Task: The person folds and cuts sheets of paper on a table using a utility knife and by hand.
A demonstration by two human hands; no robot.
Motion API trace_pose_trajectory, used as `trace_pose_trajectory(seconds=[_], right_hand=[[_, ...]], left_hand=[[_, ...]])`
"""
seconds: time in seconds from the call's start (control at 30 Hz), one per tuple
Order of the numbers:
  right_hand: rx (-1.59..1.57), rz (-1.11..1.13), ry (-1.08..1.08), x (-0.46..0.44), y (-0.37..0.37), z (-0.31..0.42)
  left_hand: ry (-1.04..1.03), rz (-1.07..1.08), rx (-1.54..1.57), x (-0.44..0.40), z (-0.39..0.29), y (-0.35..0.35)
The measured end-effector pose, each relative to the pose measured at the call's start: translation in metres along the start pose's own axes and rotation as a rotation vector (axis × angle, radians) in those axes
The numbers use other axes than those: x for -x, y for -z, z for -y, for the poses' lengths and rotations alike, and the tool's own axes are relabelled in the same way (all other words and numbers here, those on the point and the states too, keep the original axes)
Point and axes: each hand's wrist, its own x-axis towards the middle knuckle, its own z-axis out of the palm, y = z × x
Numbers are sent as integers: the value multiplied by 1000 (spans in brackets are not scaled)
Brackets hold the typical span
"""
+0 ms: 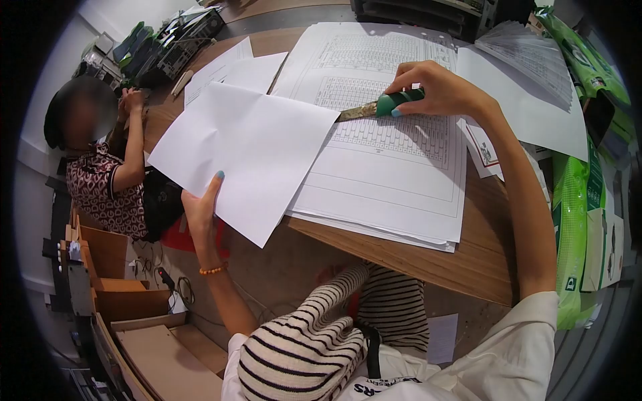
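My left hand [200,208] grips the near edge of a large blank white sheet of paper [247,147], thumb on top. The sheet is tilted and hangs partly over the table's front edge. My right hand [435,90] is closed around a green-handled cutting tool [388,105] with a stained metal blade. I cannot tell whether it is a knife or closed scissors. Its tip points left, at the right corner of the blank sheet. Beneath lies a stack of printed sheets [394,180] with tables and drawn lines.
More white papers [231,70] lie at the back left, and a fanned stack of sheets [528,60] is at the back right. Green plastic packages [572,220] stand along the right. Another person [107,167] sits at the left. Cardboard boxes [160,354] are on the floor at lower left.
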Motion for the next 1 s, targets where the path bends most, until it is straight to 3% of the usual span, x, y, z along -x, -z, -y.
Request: trace_pose_trajectory(seconds=[0.27, 0.37, 0.4, 0.47, 0.53, 0.6, 0.63, 0.7, 0.77, 1.0], right_hand=[[-30, 1, 33, -2, -6, 5], [-29, 32, -32, -2, -5, 6], [-14, 38, -35, -2, -4, 9], [0, 39, -43, -1, -2, 10], [19, 48, -21, -1, -2, 10], [21, 55, -21, -2, -3, 9], [25, 56, -27, -2, -3, 8], [19, 56, -14, -2, -2, 9], [22, 51, -14, 0, 1, 10], [-6, 85, -53, 7, 14, -1]], left_hand=[[63, 46, -13, 5, -9, 2], [130, -55, -99, -4, -4, 14], [-158, -353, -290, -8, -4, 16], [-455, -644, -475, -13, -7, 19], [-560, -375, -884, -3, -64, -1], [-597, 66, -718, -2, -82, -45], [-704, 189, -763, -1, -78, -71], [-702, 467, -823, 3, -69, -110], [-746, 603, -908, 15, -57, -129], [-728, 663, -838, 25, -60, -127]])
